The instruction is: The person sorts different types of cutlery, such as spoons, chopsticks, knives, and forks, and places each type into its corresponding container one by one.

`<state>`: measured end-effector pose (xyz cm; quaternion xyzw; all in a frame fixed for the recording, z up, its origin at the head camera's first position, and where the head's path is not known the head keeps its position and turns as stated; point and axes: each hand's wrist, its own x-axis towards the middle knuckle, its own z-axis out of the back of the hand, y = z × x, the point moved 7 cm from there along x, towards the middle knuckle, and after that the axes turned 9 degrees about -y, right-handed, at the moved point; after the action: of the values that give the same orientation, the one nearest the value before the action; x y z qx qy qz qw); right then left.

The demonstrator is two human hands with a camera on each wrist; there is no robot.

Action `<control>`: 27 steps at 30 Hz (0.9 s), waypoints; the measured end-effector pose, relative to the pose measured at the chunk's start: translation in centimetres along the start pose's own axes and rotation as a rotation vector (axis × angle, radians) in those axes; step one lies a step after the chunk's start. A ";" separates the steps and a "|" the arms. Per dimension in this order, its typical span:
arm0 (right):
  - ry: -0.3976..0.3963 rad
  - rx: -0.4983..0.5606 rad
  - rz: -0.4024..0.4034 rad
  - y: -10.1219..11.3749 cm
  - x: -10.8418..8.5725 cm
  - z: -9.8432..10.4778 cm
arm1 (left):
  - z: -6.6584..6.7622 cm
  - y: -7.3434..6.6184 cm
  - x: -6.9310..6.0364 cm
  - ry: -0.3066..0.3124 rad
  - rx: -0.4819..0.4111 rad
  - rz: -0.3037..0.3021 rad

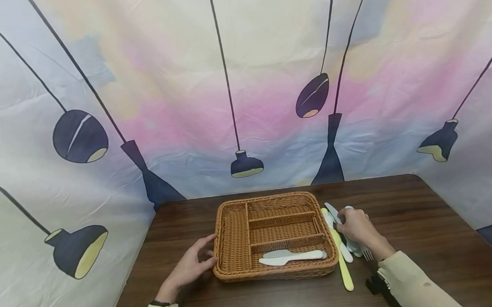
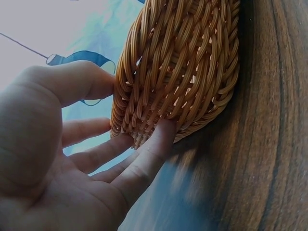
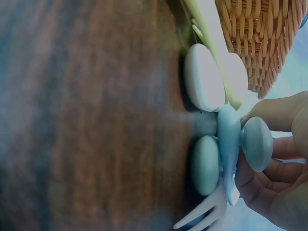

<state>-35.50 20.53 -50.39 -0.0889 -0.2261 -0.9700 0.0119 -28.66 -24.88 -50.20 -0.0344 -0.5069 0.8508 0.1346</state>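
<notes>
A brown wicker basket (image 1: 280, 197) with compartments stands on the table. My left hand (image 1: 190, 268) touches its left side, fingertips and thumb against the woven wall (image 2: 183, 62). Two knives (image 1: 292, 257) with pale handles lie in the basket's front right compartment. Beside the basket's right wall, my right hand (image 1: 358, 229) reaches into a loose pile of cutlery. In the right wrist view its thumb and fingers pinch a pale-handled utensil (image 3: 257, 144) whose kind is hidden by the hand. A yellow-handled utensil (image 1: 345, 274) and a fork (image 1: 367, 254) lie near it.
The dark wooden table (image 1: 182, 223) extends around the basket. A printed cloth (image 1: 184, 105) with hanging lamps drawn on it stands behind the table. More pale handles, such as a white handle (image 3: 204, 77), lie close together under and beside the right hand.
</notes>
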 end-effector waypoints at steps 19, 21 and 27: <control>-0.080 0.079 0.079 1.2 0.5 1.6 | 0.1 -0.3 0.0 -0.016 0.024 0.005; -0.089 0.087 0.092 1.4 0.5 1.7 | 0.1 -0.3 0.0 -0.017 0.023 0.004; -0.108 0.135 0.130 2.3 0.3 2.6 | 0.0 -0.2 -0.1 -0.012 0.019 0.004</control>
<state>-35.26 19.62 -47.07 -0.1547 -0.2850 -0.9435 0.0687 -28.52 -24.85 -50.04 -0.0289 -0.4996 0.8559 0.1301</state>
